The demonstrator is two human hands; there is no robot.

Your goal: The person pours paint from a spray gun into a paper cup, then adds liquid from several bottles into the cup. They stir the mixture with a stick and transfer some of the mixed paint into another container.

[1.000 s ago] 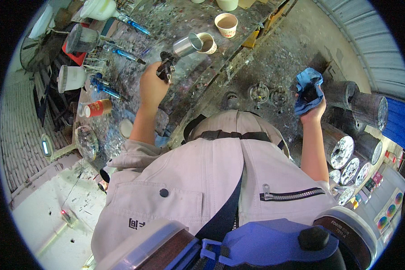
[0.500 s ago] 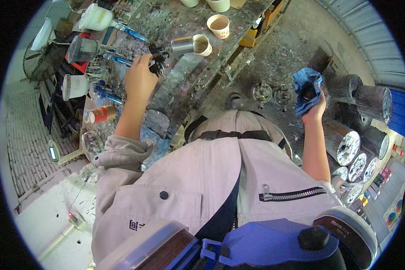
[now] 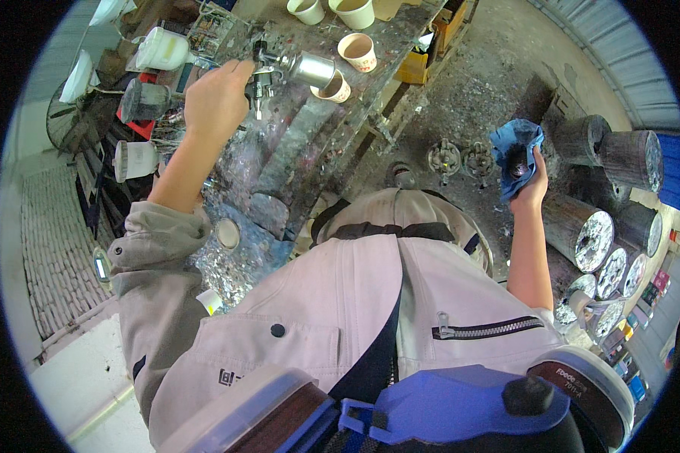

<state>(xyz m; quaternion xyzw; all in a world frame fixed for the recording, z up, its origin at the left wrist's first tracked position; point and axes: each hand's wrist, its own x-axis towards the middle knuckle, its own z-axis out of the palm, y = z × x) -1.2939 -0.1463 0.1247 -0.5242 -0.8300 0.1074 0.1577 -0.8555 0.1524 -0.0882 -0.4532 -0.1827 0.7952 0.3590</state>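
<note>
My left hand [image 3: 213,98] is closed around the handle of a spray gun [image 3: 263,81] over the workbench. The gun's silver metal cup [image 3: 310,68] points to the right and partly covers a paper cup [image 3: 335,89] on the bench. Whether the two touch, I cannot tell. Out to the right, away from the bench, my right hand [image 3: 531,187] grips a crumpled blue cloth [image 3: 512,136]. A dark, round, shiny thing [image 3: 518,167] lies in its folds, too shadowed to name.
More paper cups [image 3: 357,54] stand along the bench's far edge [image 3: 400,53]. White-cupped spray guns [image 3: 163,50] line the left side. Round metal fittings [image 3: 444,157] are below, near my shoe [image 3: 403,175]. Paint-stained drums [image 3: 631,158] crowd the right.
My left hand has moved up and left, lifting and turning the spray gun so its cup shifts above the paper cup. The cloth has opened slightly in my right hand, showing the dark thing more.
</note>
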